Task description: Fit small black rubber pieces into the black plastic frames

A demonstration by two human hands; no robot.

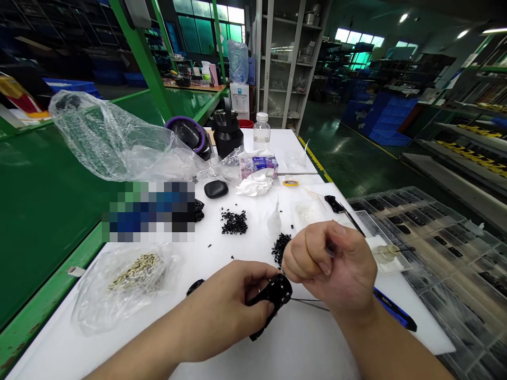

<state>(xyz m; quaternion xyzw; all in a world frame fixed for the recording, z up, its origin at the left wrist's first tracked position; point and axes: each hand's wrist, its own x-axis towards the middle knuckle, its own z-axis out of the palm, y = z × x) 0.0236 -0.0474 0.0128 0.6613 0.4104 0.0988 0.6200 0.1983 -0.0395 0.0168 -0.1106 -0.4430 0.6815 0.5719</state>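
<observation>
My left hand [233,298] is closed around a flat black plastic part [273,296] with small holes, held just above the white table [317,348]. My right hand [330,266] is curled in a pinch right beside the part's top edge; what its fingertips hold is too small to make out. A thin metal wire or tweezers [309,303] runs under my right hand. A pile of tiny black pieces [280,247] lies just behind both hands, and a second pile [234,221] lies farther back.
A bag of small pale metal parts [137,272] lies at the left. A blue-black pen tool [394,311] lies at the right, clear trays of black parts [447,248] beyond it. Behind: a small glue bottle [274,220], black case [216,189], tissues [255,184], crumpled plastic bag [111,140].
</observation>
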